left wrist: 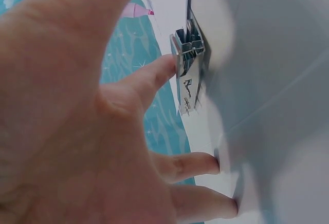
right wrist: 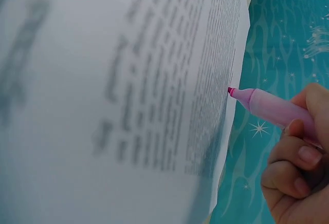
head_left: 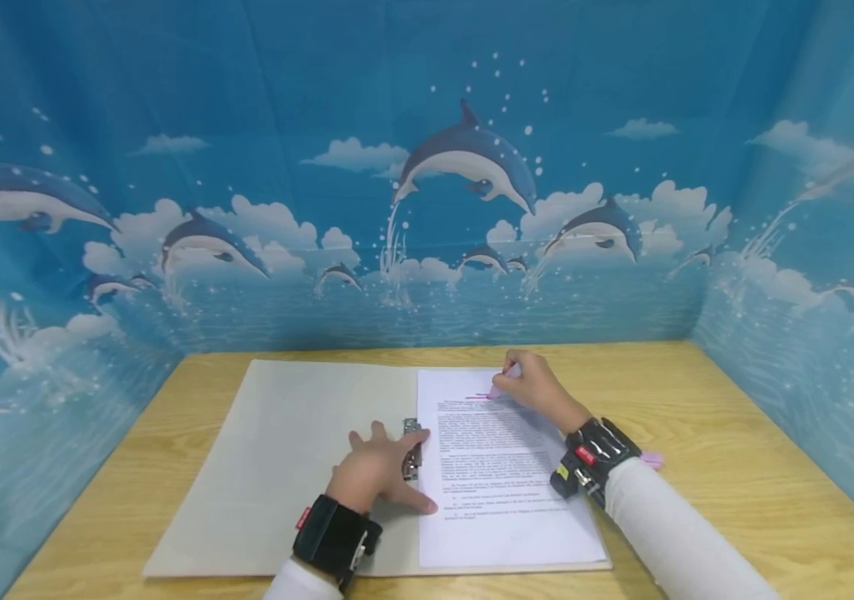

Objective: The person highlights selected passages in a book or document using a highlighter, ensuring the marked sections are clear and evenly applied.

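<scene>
In the head view my right hand (head_left: 539, 390) grips a pink highlighter (right wrist: 280, 109) near the top of a printed sheet (head_left: 501, 542). Its tip meets the page by the heading, where pink marks (head_left: 477, 397) show. The sheet lies on the right side of an open folder (head_left: 307, 392). My left hand (head_left: 374, 471) rests with spread fingers around the folder's metal clip (head_left: 412, 450), thumb and a finger reaching the sheet's left edge. Up close, the left wrist view shows the clip (left wrist: 189, 70) with a fingertip against it.
A pink cap-like piece (head_left: 651, 459) lies on the wooden table (head_left: 726, 467), partly hidden behind the right wrist strap. A blue curtain (head_left: 427, 308) printed with dolphins stands along the table's back and sides.
</scene>
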### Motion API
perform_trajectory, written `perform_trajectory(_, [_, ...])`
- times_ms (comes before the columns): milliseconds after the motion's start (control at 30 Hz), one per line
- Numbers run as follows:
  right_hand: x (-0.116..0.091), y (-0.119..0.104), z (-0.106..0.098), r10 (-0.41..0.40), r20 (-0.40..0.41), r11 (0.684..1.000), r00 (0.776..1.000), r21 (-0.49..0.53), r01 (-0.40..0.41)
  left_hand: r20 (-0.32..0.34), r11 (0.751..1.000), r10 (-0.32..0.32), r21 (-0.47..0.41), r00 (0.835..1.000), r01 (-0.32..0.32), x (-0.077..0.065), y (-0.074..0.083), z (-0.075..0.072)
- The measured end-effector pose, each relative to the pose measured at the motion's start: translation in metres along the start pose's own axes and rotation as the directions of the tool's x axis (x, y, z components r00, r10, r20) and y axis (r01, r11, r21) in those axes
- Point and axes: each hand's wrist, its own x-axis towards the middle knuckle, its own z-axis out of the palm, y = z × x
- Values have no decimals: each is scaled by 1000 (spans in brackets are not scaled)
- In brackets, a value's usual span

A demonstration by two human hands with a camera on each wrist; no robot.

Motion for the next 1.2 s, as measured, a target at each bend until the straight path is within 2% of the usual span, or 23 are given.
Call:
perform_trajectory(467, [-3,4,-10,15,-5,999,1000,-51,-15,-13,1000,-8,6,1000,8,3,-1,2])
perform_trajectory(833, [-4,4,-8,-1,-33,996,999,-85,-2,-12,1000,-3,8,1000,3,2,-1,2])
perform_trajectory(933, [-4,2,-7,-29,-38,993,999,-113,25,-12,1000,-8,11,1000,9,3,-2,2])
perform_trajectory(1067, [-2,-9,-12,-47,-77,992,996,-125,37,-9,1000,-4,15,1000,4,4,-2,4])
perform_trajectory(1200, [0,-35,-14,-34,-85,997,996,-75,27,-7,1000,-8,25,1000,8,4,0,3])
